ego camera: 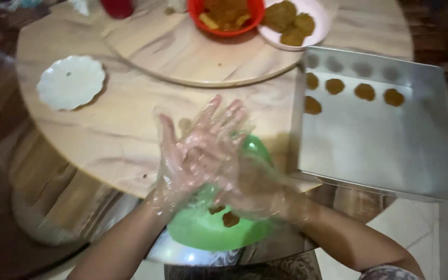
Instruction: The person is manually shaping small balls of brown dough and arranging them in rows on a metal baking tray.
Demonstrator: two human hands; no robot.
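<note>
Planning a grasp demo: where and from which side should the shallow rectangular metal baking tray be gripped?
Probably the raised rim of the metal baking tray at its near right edge, which overhangs the round wooden table. Come from the person's right, thumb on top and fingers beneath; the brown dough rounds sit along the far side, so that rim is clear.

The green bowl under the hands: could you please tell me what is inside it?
Two small brown lumps lie in the green bowl near its front. The left hand and right hand, pressed together in clear gloves, cover the rest.
</note>
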